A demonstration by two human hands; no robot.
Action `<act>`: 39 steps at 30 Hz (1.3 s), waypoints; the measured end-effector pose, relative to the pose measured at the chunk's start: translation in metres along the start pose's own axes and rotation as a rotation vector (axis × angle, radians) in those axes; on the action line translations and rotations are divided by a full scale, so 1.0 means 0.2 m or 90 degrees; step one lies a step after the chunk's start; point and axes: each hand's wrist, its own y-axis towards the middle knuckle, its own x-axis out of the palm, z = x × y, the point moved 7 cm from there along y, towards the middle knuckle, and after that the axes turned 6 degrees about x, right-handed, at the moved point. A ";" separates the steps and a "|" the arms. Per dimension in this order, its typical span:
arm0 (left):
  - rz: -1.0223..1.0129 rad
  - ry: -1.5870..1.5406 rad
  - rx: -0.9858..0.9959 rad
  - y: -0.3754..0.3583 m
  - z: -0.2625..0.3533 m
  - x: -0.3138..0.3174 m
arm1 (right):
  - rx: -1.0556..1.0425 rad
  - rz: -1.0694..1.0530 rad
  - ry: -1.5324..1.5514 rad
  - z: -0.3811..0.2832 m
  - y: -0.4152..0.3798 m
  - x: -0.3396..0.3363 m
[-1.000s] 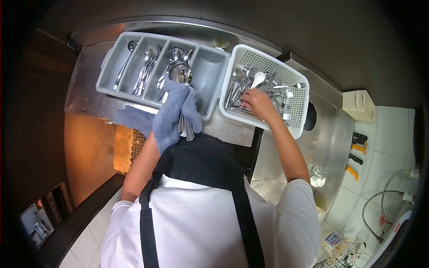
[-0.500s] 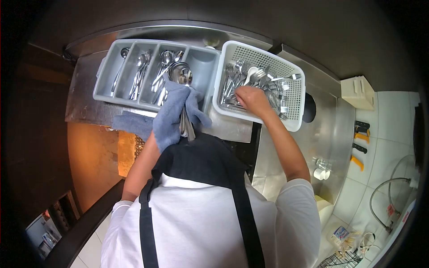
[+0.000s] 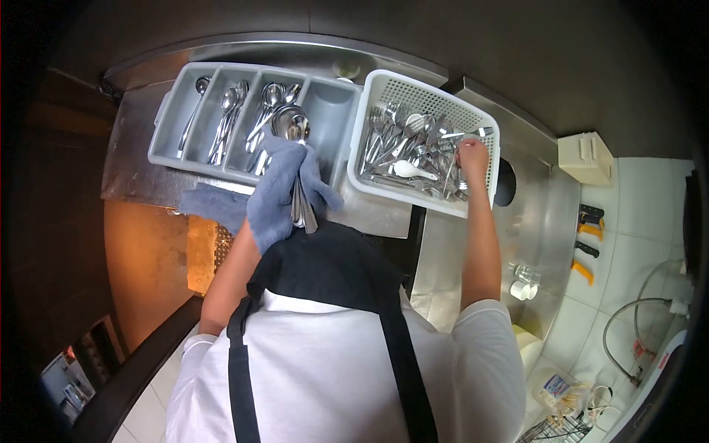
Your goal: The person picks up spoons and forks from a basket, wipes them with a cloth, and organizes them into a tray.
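Note:
My left hand is wrapped in a blue-grey cloth, which hides its fingers. It grips a bunch of metal spoons, bowls up and handles hanging below the cloth. My right hand is at the right side of a white perforated basket, its fingers closed among the cutlery; what they hold cannot be made out. Jumbled forks and spoons fill the basket, with a white spoon on top. Left of it stands a grey cutlery tray with sorted spoons and a small ladle.
Another blue-grey cloth lies at the counter's front edge below the tray. A round black object sits just right of the basket. Glasses and white cups stand farther right on the steel counter. Knives are by the tiled wall.
My right hand has moved from the basket's front middle to its right side. The white spoon now lies nearer the front of the basket. My left hand still holds the spoons.

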 end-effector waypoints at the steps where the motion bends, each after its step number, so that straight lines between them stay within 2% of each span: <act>1: -0.003 0.055 0.012 0.00 0.01 -0.01 | -0.082 0.099 -0.144 -0.05 -0.04 -0.02; 2: -0.005 0.110 0.025 0.00 0.01 -0.02 | -0.145 0.146 -0.135 -0.11 -0.06 -0.01; 4: 0.008 -0.165 -0.043 0.00 -0.08 -0.03 | -0.265 0.235 -0.112 -0.31 -0.20 0.01; 6: 0.012 -0.439 -0.116 -0.01 -0.19 -0.02 | -0.385 0.120 -0.061 -0.50 -0.24 0.17; 7: 0.013 -0.576 -0.149 -0.01 -0.23 -0.01 | -0.438 0.127 -0.093 -0.59 -0.28 0.24; 8: 0.000 -0.326 -0.027 0.01 -0.22 -0.05 | -0.492 0.133 -0.125 -0.68 -0.33 0.31; 9: -0.011 -0.075 0.093 0.02 -0.21 -0.07 | -0.461 0.098 -0.180 -0.74 -0.33 0.37; 11: -0.013 -0.015 0.103 0.01 -0.20 -0.08 | -0.401 0.023 -0.286 -0.81 -0.34 0.46; 13: -0.003 -0.399 -0.109 0.01 -0.22 -0.01 | -0.403 0.034 -0.228 -0.80 -0.29 0.49; 15: -0.006 -0.530 -0.165 0.01 -0.17 0.01 | -0.410 0.071 -0.134 -0.75 -0.20 0.55; 16: -0.007 -0.598 -0.193 0.00 -0.17 0.02 | -0.412 -0.004 -0.066 -0.76 -0.19 0.59; 19: -0.090 -0.641 -0.138 0.02 -0.14 0.03 | -0.390 -0.229 0.135 -0.76 -0.21 0.67; 21: -0.139 -0.707 -0.142 0.03 -0.15 0.04 | -0.422 -0.022 0.002 -0.78 -0.22 0.58; 22: -0.135 -0.558 -0.115 0.03 -0.15 0.03 | -0.435 0.082 -0.064 -0.81 -0.23 0.51; 23: -0.130 -0.407 -0.095 0.03 -0.15 0.01 | -0.351 0.111 -0.119 -0.79 -0.21 0.47; 24: -0.092 -0.076 -0.043 0.00 -0.12 -0.03 | -0.351 0.103 -0.134 -0.76 -0.17 0.48; 26: -0.108 -0.097 -0.045 0.01 -0.13 -0.03 | -0.351 0.086 -0.166 -0.68 -0.06 0.53; 27: -0.163 -0.449 -0.099 0.02 -0.20 0.01 | -0.359 0.069 -0.148 -0.68 -0.07 0.54; 29: -0.217 -0.774 -0.119 0.04 -0.25 0.03 | -0.376 0.034 -0.112 -0.69 -0.11 0.58; 33: -0.222 -0.746 -0.044 0.03 -0.25 0.01 | -0.291 0.024 -0.075 -0.69 -0.14 0.60; 35: -0.201 -0.466 0.049 0.01 -0.20 -0.01 | -0.231 0.011 -0.082 -0.69 -0.13 0.61; 36: -0.172 -0.169 0.133 0.00 -0.14 -0.04 | -0.230 0.027 -0.096 -0.69 -0.12 0.62; 38: -0.158 -0.096 0.185 -0.02 -0.10 -0.05 | -0.231 0.060 -0.123 -0.67 -0.07 0.68; 39: -0.177 -0.320 0.154 -0.01 -0.12 -0.03 | -0.229 0.043 -0.123 -0.67 -0.05 0.71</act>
